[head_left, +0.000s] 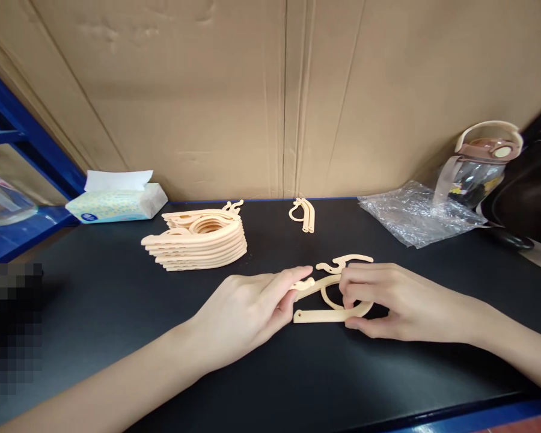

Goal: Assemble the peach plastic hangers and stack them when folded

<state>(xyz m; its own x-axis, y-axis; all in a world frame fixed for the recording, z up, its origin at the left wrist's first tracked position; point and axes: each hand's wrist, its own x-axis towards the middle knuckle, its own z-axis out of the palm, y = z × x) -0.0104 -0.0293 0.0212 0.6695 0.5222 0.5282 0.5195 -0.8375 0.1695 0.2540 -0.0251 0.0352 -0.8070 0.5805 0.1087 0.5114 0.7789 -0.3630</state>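
Note:
My left hand (247, 310) is closed in a pinch on a small beige plastic hanger piece (305, 284); most of that piece is hidden by the fingers. My right hand (390, 299) grips a beige folding clothes hanger (320, 316) by its curved end, fingers through its loop, low over the table. The hanger's two straight arms point left, towards my left hand. Just behind it lies a loose wavy hanger piece (342, 263), partly beside my right fingers.
A stack of beige folded hangers (202, 243) sits left of centre, with a few more hanger parts (305, 215) at the back. A tissue pack (117, 201) stands back left. Crumpled clear plastic (415, 213) and a drink bottle (478, 168) are at right. Cardboard (207, 108) walls the back.

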